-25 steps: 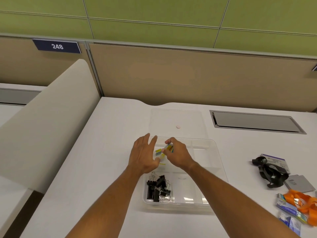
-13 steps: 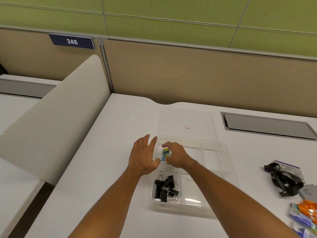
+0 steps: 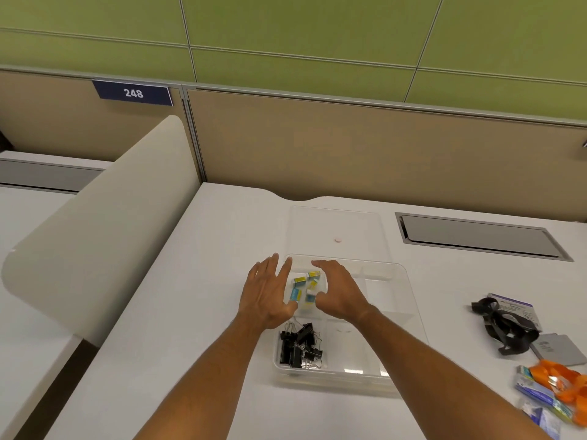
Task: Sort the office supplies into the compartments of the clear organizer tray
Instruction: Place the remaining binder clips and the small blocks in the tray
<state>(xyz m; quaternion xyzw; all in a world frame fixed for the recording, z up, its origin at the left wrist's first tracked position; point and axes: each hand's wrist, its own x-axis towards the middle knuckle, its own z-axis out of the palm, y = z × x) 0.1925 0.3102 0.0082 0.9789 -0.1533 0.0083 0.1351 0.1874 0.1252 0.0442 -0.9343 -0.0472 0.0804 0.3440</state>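
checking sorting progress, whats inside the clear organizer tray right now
The clear organizer tray holds black binder clips near-left and small yellow-blue boxes far-left. The right hand covers part of the middle.

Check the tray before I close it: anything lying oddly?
The small yellow and blue boxes lie jumbled at different angles in the organizer tray's far-left compartment. The binder clips are heaped in the near-left one.

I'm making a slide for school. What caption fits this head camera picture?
Two open hands, left and right, hover over small colourful boxes in a clear organizer tray, near black binder clips.
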